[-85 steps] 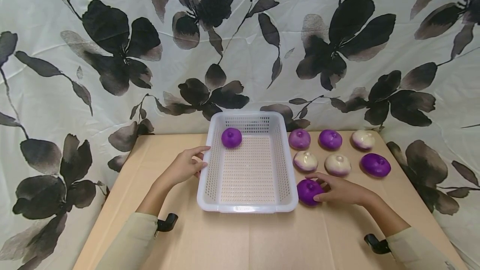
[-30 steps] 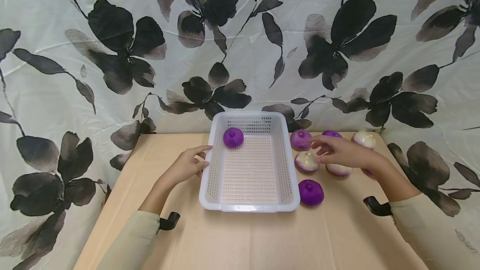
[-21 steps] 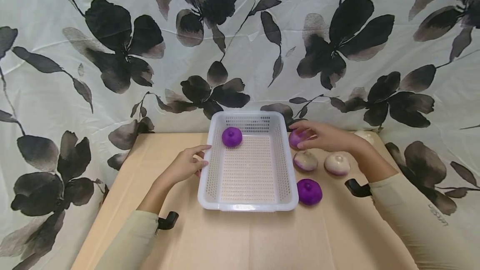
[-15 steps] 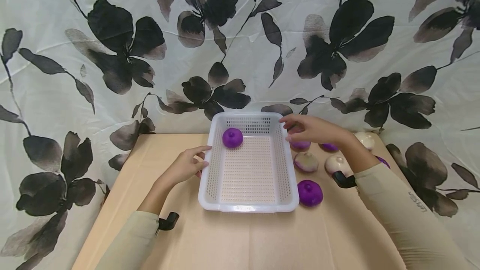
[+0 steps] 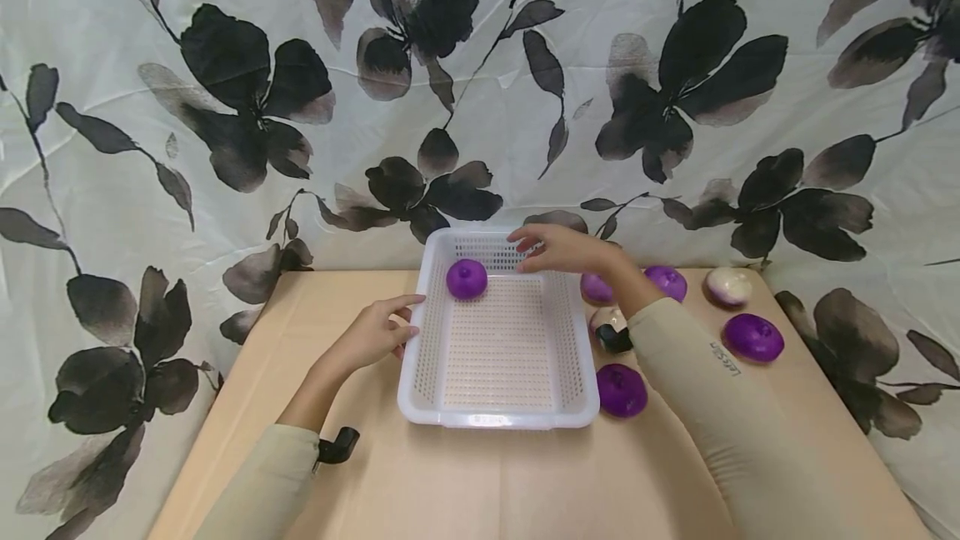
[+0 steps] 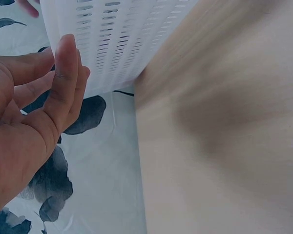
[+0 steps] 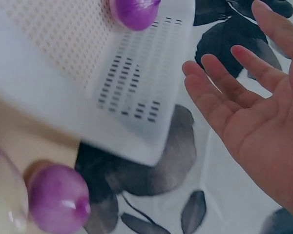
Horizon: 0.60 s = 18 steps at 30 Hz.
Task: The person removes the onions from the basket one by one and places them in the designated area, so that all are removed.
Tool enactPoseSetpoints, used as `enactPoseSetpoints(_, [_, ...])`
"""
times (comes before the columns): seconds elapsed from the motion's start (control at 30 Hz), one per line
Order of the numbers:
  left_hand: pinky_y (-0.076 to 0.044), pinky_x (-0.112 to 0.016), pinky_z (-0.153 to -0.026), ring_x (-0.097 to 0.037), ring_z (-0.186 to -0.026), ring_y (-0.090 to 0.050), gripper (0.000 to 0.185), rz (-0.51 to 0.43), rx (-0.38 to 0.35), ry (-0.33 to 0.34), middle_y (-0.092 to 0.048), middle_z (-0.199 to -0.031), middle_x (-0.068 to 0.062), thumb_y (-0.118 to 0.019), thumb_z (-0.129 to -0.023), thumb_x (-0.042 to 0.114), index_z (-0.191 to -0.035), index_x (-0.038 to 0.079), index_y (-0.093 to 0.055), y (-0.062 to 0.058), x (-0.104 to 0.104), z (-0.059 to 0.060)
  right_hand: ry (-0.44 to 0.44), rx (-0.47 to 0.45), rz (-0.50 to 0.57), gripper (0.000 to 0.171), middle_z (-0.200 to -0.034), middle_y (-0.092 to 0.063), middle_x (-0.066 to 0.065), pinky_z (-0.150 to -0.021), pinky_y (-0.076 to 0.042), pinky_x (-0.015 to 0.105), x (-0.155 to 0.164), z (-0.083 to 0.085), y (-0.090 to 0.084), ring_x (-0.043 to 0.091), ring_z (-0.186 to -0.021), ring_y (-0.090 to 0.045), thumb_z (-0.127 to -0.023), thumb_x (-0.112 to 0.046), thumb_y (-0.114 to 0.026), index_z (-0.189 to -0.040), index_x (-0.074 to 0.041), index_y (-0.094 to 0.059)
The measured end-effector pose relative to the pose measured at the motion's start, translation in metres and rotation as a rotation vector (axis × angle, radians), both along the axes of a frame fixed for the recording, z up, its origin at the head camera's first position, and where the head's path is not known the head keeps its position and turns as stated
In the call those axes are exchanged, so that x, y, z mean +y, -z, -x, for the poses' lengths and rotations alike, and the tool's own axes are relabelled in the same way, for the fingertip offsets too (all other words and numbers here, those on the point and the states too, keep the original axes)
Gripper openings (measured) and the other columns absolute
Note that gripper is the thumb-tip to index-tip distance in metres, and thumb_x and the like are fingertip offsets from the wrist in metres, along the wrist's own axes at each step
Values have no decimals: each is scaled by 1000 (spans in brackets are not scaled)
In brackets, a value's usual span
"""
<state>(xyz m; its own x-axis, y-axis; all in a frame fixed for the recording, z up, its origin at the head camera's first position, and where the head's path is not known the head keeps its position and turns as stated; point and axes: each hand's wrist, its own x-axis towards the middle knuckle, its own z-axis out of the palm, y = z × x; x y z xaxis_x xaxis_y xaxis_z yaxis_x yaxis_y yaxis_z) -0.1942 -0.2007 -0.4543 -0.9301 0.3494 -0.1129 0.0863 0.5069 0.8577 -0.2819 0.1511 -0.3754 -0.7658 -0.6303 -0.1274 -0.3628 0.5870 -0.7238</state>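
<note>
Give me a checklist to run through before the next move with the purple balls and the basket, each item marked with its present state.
1. Right hand empty: ok, palm open in the right wrist view, nothing in it.
2. Left hand at the basket: ok, fingers at its left wall.
3. Basket has room: ok, one purple ball inside at the far end.
4. Right hand over the basket: ok, above its far right corner.
5. Balls outside in reach: ok, near purple ball lies right of the basket.
6. Ball under the right sleeve: cannot tell, mostly hidden.
</note>
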Motion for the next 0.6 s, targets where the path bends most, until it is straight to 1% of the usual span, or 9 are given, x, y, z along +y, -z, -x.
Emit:
enactPoseSetpoints(0.17, [-65,-54,-67,-18,-70,-68,57,2,-4,-3,-57,-117,-27,-60,-98,-4,-152,-2,-45,0,1,0,30,-13,-45,66,-151,-51,25,-118,-43,57,-21,15,19,43,-141,-49,-98,-26,-71,-154,-6,-44])
enactPoseSetpoints(0.23, [-65,-51,-66,-17,-70,-68,57,7,-4,-7,-58,-118,-27,-61,-98,-3,-153,-2,-45,0,1,0,49,-24,-49,67,-153,-50,23,-119,-42,57,-29,19,27,42,-144,-45,-98,-29,-71,-155,-7,-43])
enactPoseSetpoints(0.3, [-65,-47,-64,-17,-69,-68,57,7,-1,-9,-58,-118,-27,-61,-98,-3,-153,-2,-45,0,1,0,72,-35,-36,68,-153,-50,22,-119,-42,56,-35,22,34,40,-145,-45,-97,-29,-71,-155,-7,-43])
enactPoseSetpoints(0.5, [-63,-33,-57,-17,-67,-67,57,-4,7,-1,-58,-117,-28,-61,-98,-4,-152,-4,-45,-1,3,2,148,-63,87,66,-154,-48,23,-122,-37,56,-47,30,56,39,-146,-42,-97,-24,-71,-154,-4,-44])
enactPoseSetpoints(0.6, [-63,-32,-58,-17,-68,-68,57,-1,1,-10,-57,-117,-28,-61,-98,-4,-152,-3,-45,-1,3,3,191,-78,135,66,-155,-47,20,-123,-36,56,-54,34,69,39,-147,-41,-98,-25,-71,-155,-6,-43])
